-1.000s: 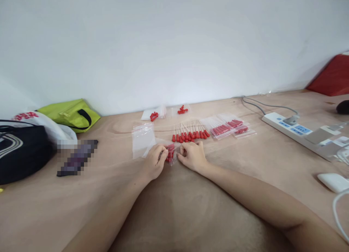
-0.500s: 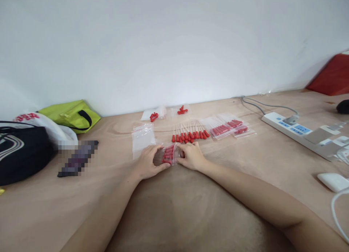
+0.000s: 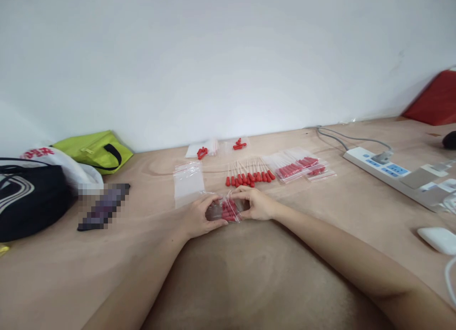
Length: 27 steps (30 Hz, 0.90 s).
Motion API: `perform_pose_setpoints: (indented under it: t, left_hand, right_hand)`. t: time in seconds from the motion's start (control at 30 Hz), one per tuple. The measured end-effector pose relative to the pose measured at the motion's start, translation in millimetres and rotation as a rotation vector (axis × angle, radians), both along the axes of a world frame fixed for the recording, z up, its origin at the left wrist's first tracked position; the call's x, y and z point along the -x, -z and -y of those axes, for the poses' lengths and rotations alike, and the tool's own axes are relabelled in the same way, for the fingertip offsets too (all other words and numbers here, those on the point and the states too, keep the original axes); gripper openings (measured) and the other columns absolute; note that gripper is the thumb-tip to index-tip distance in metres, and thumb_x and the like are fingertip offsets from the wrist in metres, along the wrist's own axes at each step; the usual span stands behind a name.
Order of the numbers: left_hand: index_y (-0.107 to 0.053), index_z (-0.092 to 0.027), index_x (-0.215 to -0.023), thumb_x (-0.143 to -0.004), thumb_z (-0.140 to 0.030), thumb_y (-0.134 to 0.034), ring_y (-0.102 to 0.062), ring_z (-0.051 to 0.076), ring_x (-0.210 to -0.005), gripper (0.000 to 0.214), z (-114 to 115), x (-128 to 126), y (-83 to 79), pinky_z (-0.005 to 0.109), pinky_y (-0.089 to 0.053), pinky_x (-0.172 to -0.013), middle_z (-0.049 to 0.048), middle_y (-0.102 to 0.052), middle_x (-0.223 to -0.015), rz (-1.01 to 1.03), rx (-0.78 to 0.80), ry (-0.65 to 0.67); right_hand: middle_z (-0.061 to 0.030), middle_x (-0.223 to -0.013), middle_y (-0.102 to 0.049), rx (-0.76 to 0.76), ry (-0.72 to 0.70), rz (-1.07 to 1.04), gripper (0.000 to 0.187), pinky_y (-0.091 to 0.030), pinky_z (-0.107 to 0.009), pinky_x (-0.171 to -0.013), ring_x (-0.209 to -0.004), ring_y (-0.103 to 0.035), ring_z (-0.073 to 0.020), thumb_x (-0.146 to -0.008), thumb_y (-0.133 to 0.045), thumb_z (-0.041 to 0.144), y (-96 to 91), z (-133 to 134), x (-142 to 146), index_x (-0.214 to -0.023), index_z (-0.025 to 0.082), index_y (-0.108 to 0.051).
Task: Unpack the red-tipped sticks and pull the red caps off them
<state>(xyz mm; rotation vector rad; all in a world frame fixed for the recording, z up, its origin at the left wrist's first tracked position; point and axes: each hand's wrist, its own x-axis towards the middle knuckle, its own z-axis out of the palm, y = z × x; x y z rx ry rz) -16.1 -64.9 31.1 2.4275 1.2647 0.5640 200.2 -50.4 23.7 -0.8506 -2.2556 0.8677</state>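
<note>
Left hand (image 3: 200, 217) and right hand (image 3: 261, 204) grip the clear, glossy bag (image 3: 232, 208) between them, over the smooth brown bench (image 3: 302, 201), red pieces (image 3: 227, 215) packed inside! Just beyond, thin pale sticks (image 3: 250, 176) with rounded red tips fan out.

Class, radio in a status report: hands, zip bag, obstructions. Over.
Left hand, right hand: holding zip bag between them. Red pieces inside; seal state unclear. Red-tipped sticks just beyond, nothing blocking the hands.
</note>
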Motion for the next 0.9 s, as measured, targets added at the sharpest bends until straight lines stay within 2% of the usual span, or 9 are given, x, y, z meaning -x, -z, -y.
perform_pose_setpoints:
  t: [0.07,0.17,0.27,0.37,0.47,0.57,0.67,0.77,0.9]
  left_hand:
    - [-0.05,-0.02,-0.107,-0.062,-0.047,-0.065,-0.054,0.021,-0.091,0.054,0,-1,1.0,0.035,-0.045,-0.078,0.0072,-0.058,-0.102,0.002,0.012,-0.036]
    - [-0.051,-0.02,-0.105,-0.062,-0.05,-0.064,-0.056,0.019,-0.084,0.055,0,-2,1.7,0.033,-0.046,-0.073,0.0058,-0.059,-0.097,-0.004,0.025,-0.072]
    - [-0.054,-0.02,-0.096,-0.061,-0.053,-0.064,-0.055,0.018,-0.079,0.05,-1,-2,0.7,0.031,-0.046,-0.069,0.0039,-0.059,-0.089,-0.021,0.016,-0.079]
    - [-0.056,-0.02,-0.088,-0.059,-0.056,-0.064,-0.054,0.017,-0.076,0.047,-3,-1,-1.0,0.03,-0.044,-0.068,0.0023,-0.058,-0.083,-0.041,0.005,-0.078]
    - [-0.055,-0.019,-0.083,-0.055,-0.055,-0.067,-0.052,0.017,-0.074,0.047,-4,-1,-1.6,0.029,-0.043,-0.066,0.0013,-0.056,-0.079,-0.051,0.015,-0.091]
    - [-0.053,-0.019,-0.077,-0.052,-0.054,-0.069,-0.051,0.016,-0.071,0.046,-4,-2,-1.3,0.028,-0.042,-0.063,0.0003,-0.055,-0.076,-0.047,0.025,-0.112]
    - [-0.051,-0.018,-0.072,-0.052,-0.054,-0.069,-0.05,0.015,-0.068,0.045,-4,-3,-1.2,0.027,-0.041,-0.061,-0.0006,-0.054,-0.072,-0.037,0.008,-0.136]
    - [-0.051,-0.018,-0.071,-0.054,-0.054,-0.068,-0.049,0.015,-0.067,0.044,-4,-3,-1.5,0.027,-0.039,-0.061,-0.0006,-0.054,-0.072,-0.043,0.004,-0.137]
    - [-0.052,-0.018,-0.075,-0.055,-0.056,-0.066,-0.05,0.015,-0.069,0.045,-4,-3,-1.8,0.027,-0.039,-0.062,-0.0002,-0.055,-0.074,-0.05,0.026,-0.115]
  right_hand:
    - [-0.0045,-0.112,-0.054,-0.035,-0.07,0.011,0.041,-0.037,-0.027,-0.088,-0.105,-0.048,-0.0152,-0.065,-0.067,0.022,-0.9,0,0,-0.106,0.021,-0.059]
    - [-0.0042,-0.114,-0.055,-0.094,-0.11,0.07,0.036,-0.035,-0.029,-0.09,-0.107,-0.048,-0.016,-0.071,-0.062,0.026,-1.1,0,-2,-0.107,0.022,-0.059]
    - [-0.0033,-0.112,-0.056,-0.147,-0.036,0.168,0.038,-0.033,-0.032,-0.089,-0.105,-0.049,-0.0177,-0.072,-0.061,0.032,-0.2,1,-4,-0.109,0.025,-0.057]
    - [-0.0043,-0.112,-0.055,-0.145,0.027,0.193,0.04,-0.034,-0.032,-0.087,-0.102,-0.049,-0.0185,-0.069,-0.063,0.035,0.5,1,-5,-0.107,0.022,-0.057]
    - [-0.0065,-0.108,-0.055,-0.112,0.045,0.215,0.041,-0.035,-0.032,-0.084,-0.099,-0.048,-0.0196,-0.067,-0.065,0.033,0.4,0,-3,-0.104,0.018,-0.057]
    - [-0.0078,-0.099,-0.057,-0.061,0.067,0.214,0.04,-0.037,-0.031,-0.08,-0.093,-0.049,-0.0188,-0.064,-0.067,0.023,0.0,-2,-1,-0.102,0.014,-0.057]
    - [-0.0049,-0.09,-0.059,0.046,0.048,0.101,0.036,-0.039,-0.025,-0.07,-0.08,-0.051,-0.0144,-0.065,-0.065,0.017,-0.3,-3,1,-0.099,0.013,-0.058]
    - [-0.0015,-0.082,-0.059,0.169,-0.005,-0.002,0.024,-0.039,-0.021,-0.061,-0.067,-0.05,-0.0101,-0.071,-0.06,0.02,-0.1,-2,2,-0.094,0.013,-0.059]
    - [0.0019,-0.071,-0.057,0.227,0.05,-0.049,0.024,-0.035,-0.019,-0.054,-0.058,-0.045,-0.0077,-0.069,-0.063,0.023,2.7,-1,6,-0.091,0.014,-0.06]
